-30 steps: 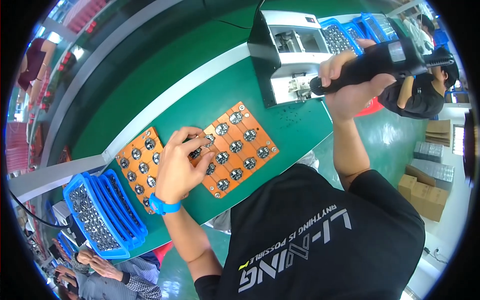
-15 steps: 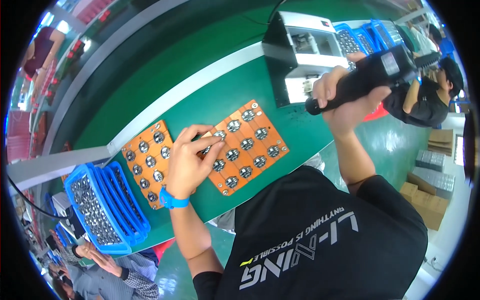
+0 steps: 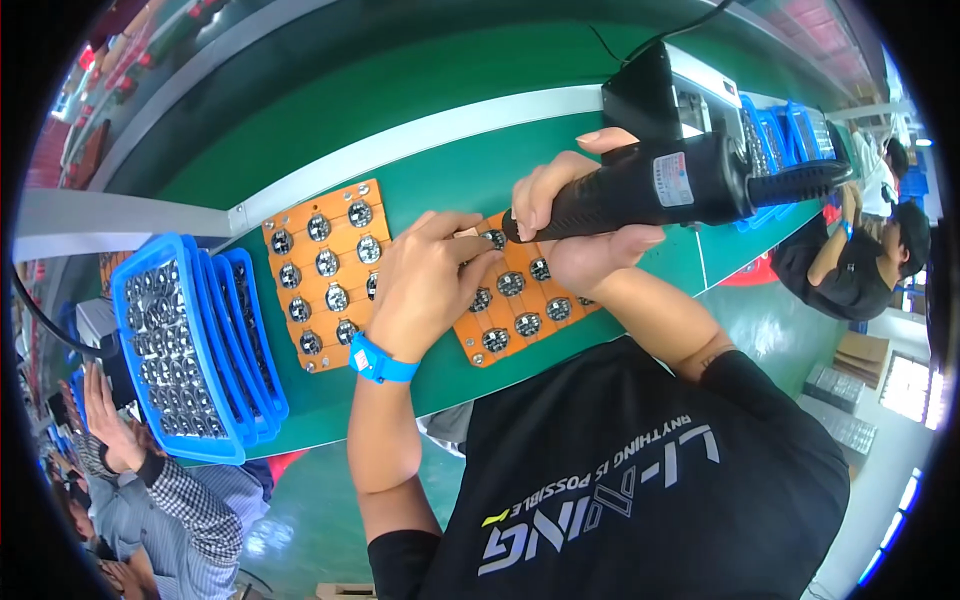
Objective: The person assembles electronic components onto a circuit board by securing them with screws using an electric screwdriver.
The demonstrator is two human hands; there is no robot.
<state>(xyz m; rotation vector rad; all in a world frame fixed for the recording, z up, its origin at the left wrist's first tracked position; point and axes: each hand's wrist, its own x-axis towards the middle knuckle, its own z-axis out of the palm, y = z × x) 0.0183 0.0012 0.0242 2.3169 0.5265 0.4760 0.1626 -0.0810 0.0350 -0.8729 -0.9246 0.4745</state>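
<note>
My right hand (image 3: 592, 258) grips a black corded electric screwdriver (image 3: 635, 188), held tilted over an orange board (image 3: 503, 312). The tool's narrow end is close to the board's upper edge, and its tip is not clearly visible. Small round circuit boards (image 3: 511, 284) sit in rows on the orange board. My left hand (image 3: 425, 280) reaches over that board's left side, thumb and fingers pinched together near the narrow end. A small pale bit shows at its fingertips, too small to name. A second orange board (image 3: 343, 242) with similar round pieces lies left of my left hand.
Stacked blue trays (image 3: 240, 430) of small metallic parts stand at the table's left end. A black and white machine (image 3: 690, 95) is at the far right, beside more blue trays (image 3: 770, 130). Co-workers sit at both sides; one person's hand (image 3: 115, 425) is near the left trays.
My right hand has brought the screwdriver left and down, over the right board. My left hand stays pinched at that board. The whole view has shifted.
</note>
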